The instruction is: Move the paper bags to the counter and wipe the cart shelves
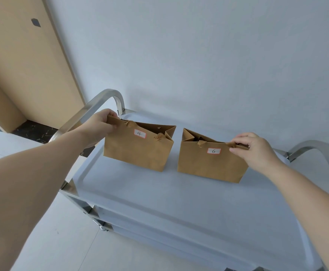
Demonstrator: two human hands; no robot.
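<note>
- On the cart's top shelf [159,202], two brown paper bags stand upright side by side with a narrow gap between them, toward the shelf's 12 o'clock edge.
- Bare shelf surface spreads from the bags to the raised rim at 6 o'clock; a white wall [199,55] sits just behind the cart.
- Steel handles arch at 9 o'clock [93,108] and 3 o'clock [320,151].
- Left hand [99,128] curls round the top left corner of the bag labelled 4 [136,153], thumb over its rim.
- Right hand [257,149] pinches the top right rim of the bag labelled 6 [208,165] with bent fingertips.
- Lower shelves [140,223] show beneath.
</note>
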